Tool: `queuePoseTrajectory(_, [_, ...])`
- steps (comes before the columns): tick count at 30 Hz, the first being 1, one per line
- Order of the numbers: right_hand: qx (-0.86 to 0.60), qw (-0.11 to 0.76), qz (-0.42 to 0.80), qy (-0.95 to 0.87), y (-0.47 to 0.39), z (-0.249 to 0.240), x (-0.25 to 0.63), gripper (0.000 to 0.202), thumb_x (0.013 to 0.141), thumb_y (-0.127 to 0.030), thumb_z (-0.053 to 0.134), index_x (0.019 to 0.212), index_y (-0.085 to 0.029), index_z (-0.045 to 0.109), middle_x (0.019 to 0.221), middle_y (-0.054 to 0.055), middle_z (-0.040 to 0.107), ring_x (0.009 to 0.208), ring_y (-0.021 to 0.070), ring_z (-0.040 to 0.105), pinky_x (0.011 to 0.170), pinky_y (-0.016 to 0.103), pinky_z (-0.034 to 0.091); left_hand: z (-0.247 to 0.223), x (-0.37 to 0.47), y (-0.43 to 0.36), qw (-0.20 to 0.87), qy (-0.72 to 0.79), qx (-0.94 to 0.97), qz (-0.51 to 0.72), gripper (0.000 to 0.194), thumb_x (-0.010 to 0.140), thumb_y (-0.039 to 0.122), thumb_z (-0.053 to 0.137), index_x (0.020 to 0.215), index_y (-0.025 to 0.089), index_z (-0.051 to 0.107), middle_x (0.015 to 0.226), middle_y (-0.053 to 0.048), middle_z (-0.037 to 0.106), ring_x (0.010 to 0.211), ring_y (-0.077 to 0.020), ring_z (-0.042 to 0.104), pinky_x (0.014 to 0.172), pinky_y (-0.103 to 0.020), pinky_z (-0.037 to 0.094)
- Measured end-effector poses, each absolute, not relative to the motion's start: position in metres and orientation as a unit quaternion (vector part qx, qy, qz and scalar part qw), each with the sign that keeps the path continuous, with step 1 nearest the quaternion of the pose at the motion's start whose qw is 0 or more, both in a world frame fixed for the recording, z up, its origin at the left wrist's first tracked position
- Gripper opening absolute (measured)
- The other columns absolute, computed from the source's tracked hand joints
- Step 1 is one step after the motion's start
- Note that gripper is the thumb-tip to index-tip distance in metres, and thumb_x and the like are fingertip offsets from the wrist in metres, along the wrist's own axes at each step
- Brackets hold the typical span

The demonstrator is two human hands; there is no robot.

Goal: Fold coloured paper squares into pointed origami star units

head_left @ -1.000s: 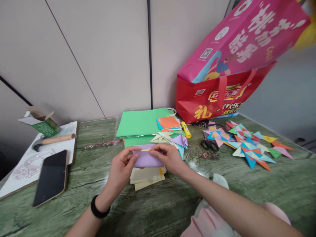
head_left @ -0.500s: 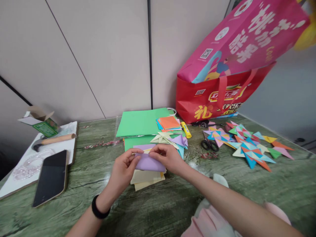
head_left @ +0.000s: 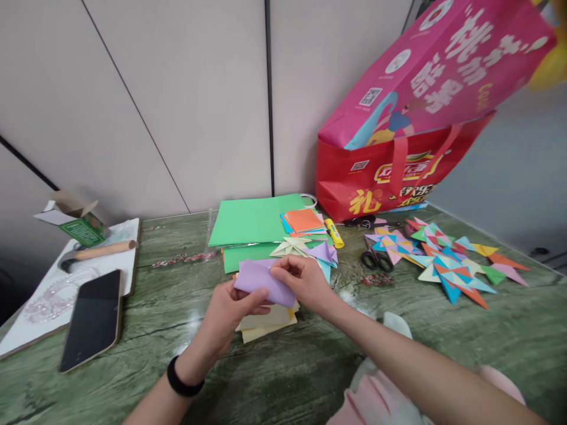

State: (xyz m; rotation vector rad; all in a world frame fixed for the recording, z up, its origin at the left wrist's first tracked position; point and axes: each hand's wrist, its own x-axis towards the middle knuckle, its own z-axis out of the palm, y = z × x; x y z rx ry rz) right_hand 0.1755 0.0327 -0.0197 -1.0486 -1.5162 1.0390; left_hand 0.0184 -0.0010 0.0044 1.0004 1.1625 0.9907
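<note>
A folded piece of purple paper (head_left: 266, 284) is held between both hands above the table. My left hand (head_left: 237, 307) grips its left end, thumb on top and fingers beneath. With thumb and forefinger my right hand (head_left: 301, 280) pinches its upper right edge. Below the purple paper lies a stack of cream paper (head_left: 268, 330), partly covered. Just behind the hands are pale green folded pieces (head_left: 290, 246) and a purple folded piece (head_left: 323, 252). A pad of small coloured squares, orange on top (head_left: 303, 220), rests on green paper (head_left: 257, 215).
To the right are scissors (head_left: 376, 260), a yellow glue stick (head_left: 334, 234) and folded paper stars (head_left: 452, 268). Red (head_left: 349, 177) and pink (head_left: 425, 82) bags stand behind. At left, a phone (head_left: 92, 321) leans on a white board (head_left: 22, 333) with a wooden-handled tool (head_left: 104, 250) and a green box (head_left: 84, 230).
The purple paper has tilted, its right end now lower. My left hand has moved from pinching the top edge to gripping the left end; my right hand still pinches the top.
</note>
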Motion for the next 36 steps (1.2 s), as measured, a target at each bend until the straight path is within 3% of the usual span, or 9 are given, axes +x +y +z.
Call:
queuePoseTrajectory(12, [-0.434, 0.485, 0.455, -0.608, 0.0320, -0.0181, 0.1749, 0.017, 0.072, -0.032, 0.059, 0.069, -0.016, 0.060, 0.063, 0.001, 0.060, 0.056, 0.0116, 0.050, 0.052, 0.023, 0.038, -0.0005, 0.0186, 0.0010, 0.600, 0.521, 0.412, 0.446, 0.021, 0.058, 0.022, 0.077, 0.071, 0.008, 0.070, 0.059, -0.003, 0.072, 0.053, -0.0141, 0.065, 0.057, -0.025, 0.057])
queuePoseTrajectory(21, [-0.441, 0.480, 0.452, -0.610, 0.0339, -0.0182, 0.1768, 0.018, 0.071, -0.034, 0.059, 0.068, -0.016, 0.059, 0.063, 0.001, 0.059, 0.056, 0.0114, 0.049, 0.051, 0.023, 0.038, 0.0037, 0.0120, 0.0053, 0.599, 0.490, 0.427, 0.468, 0.020, 0.063, 0.023, 0.075, 0.077, 0.010, 0.071, 0.065, -0.001, 0.072, 0.058, -0.0122, 0.064, 0.061, -0.025, 0.058])
queuePoseTrajectory(36, [-0.428, 0.468, 0.451, -0.628, 0.0352, -0.0154, 0.1791, 0.019, 0.073, -0.034, 0.057, 0.069, -0.015, 0.059, 0.065, 0.001, 0.058, 0.057, 0.0115, 0.048, 0.052, 0.024, 0.037, 0.0006, 0.0099, 0.0068, 0.591, 0.479, 0.435, 0.481, 0.016, 0.061, 0.023, 0.075, 0.072, 0.011, 0.072, 0.062, 0.000, 0.071, 0.060, -0.0125, 0.064, 0.065, -0.023, 0.057])
